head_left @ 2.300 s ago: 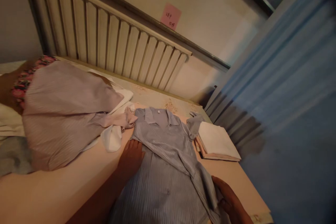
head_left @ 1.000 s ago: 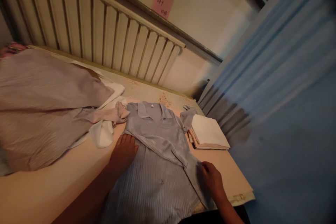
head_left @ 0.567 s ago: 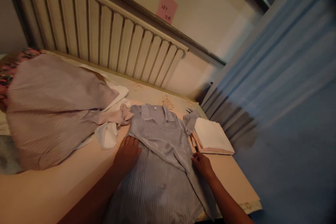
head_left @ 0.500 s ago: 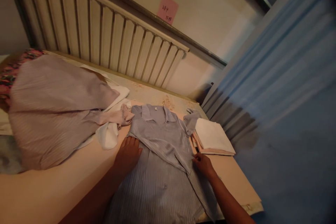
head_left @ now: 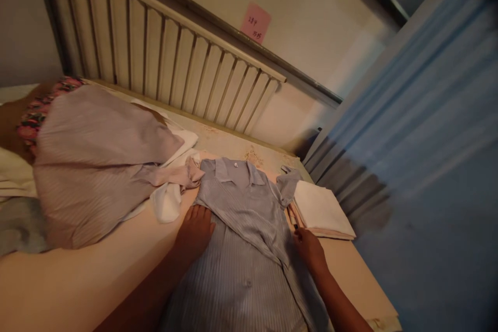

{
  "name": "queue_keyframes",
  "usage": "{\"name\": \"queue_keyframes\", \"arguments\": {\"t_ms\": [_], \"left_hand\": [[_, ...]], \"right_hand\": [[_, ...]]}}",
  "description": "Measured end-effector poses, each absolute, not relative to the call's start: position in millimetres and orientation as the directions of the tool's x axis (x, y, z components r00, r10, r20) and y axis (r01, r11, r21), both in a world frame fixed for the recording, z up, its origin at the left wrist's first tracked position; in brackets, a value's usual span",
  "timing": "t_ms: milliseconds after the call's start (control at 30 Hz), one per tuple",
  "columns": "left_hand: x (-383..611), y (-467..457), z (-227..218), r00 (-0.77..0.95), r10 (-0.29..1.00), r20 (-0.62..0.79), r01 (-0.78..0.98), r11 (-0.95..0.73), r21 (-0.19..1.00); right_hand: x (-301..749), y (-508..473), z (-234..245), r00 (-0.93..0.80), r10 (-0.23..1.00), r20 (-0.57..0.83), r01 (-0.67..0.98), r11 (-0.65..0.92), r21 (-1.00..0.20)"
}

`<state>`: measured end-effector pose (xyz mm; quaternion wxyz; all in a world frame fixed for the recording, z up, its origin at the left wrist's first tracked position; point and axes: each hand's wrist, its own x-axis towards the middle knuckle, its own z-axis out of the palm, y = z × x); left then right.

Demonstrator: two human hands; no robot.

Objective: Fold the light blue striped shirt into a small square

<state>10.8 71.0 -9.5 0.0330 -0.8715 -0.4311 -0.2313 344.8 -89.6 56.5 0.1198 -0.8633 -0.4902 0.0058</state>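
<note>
A grey-blue striped shirt (head_left: pixel 241 249) with a collar lies spread on the bed, its left sleeve folded across the front. My left hand (head_left: pixel 194 231) lies flat and open on the shirt's left edge, fingers stretched out. My right hand (head_left: pixel 309 250) rests on the shirt's right edge beside the folded pile, fingers curled on the cloth; whether they pinch it I cannot tell.
A mauve striped garment (head_left: pixel 97 163) lies heaped at the left over white cloth (head_left: pixel 167 202). A pile of folded white and pink cloths (head_left: pixel 321 210) sits right of the shirt. A slatted headboard (head_left: pixel 163 57) stands behind, a blue curtain (head_left: pixel 420 129) hangs at the right.
My right hand has moved from the shirt's lower right hem up along its right edge, to beside the folded pile. The left hand has stayed pressed on the shirt.
</note>
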Motion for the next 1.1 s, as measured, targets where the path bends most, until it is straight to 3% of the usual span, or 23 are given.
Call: {"name": "queue_keyframes", "arguments": {"t_ms": [233,367,633,900,1100], "left_hand": [[10.7,67.4,-7.1,0.501,0.762,0.411,0.782,-0.602,0.162],[9.2,66.1,-5.4,0.504,0.766,0.399,0.766,-0.61,0.205],[9.6,64.9,-3.1,0.487,0.792,0.368,0.769,-0.589,0.248],[9.7,64.1,-4.4,0.476,0.795,0.376,0.773,-0.582,0.253],[9.9,65.3,-4.3,0.49,0.797,0.353,0.773,-0.584,0.247]], "right_hand": [[286.9,24.1,66.5,0.31,0.944,0.117,0.914,-0.262,-0.31],[253.4,76.8,56.5,0.255,0.96,0.116,0.922,-0.205,-0.329],[223.6,106.8,39.8,0.297,0.953,0.066,0.92,-0.267,-0.287],[221.8,98.1,39.7,0.397,0.889,0.229,0.908,-0.344,-0.24],[226.6,99.1,28.3,0.37,0.903,0.22,0.916,-0.315,-0.248]]}}
